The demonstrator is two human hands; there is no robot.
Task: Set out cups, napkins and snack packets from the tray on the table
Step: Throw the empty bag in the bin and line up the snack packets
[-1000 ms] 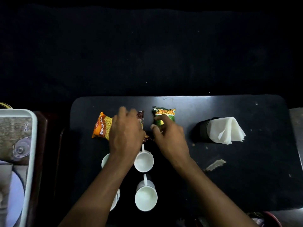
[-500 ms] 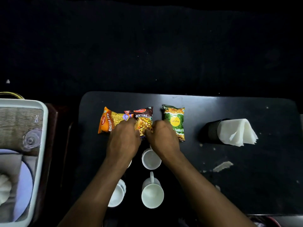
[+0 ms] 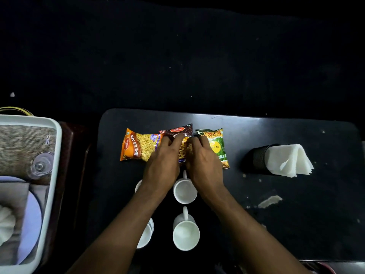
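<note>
1. Straightening of the snack packets is judged to be the step in hand: the brown packet [image 3: 178,133], at upper centre of the frame on the counter [image 3: 296,224], is pressed under the flattened fingers of the left hand [image 3: 162,167] and the right hand [image 3: 203,165]; nothing is lifted.
2. Its long axis is seen running up-down in the frame, logo end uppermost, between the orange packet [image 3: 138,145] and the green packet [image 3: 221,149].
3. Release and withdrawal are judged to be called for next, past the cups [image 3: 184,191] just below.
</note>
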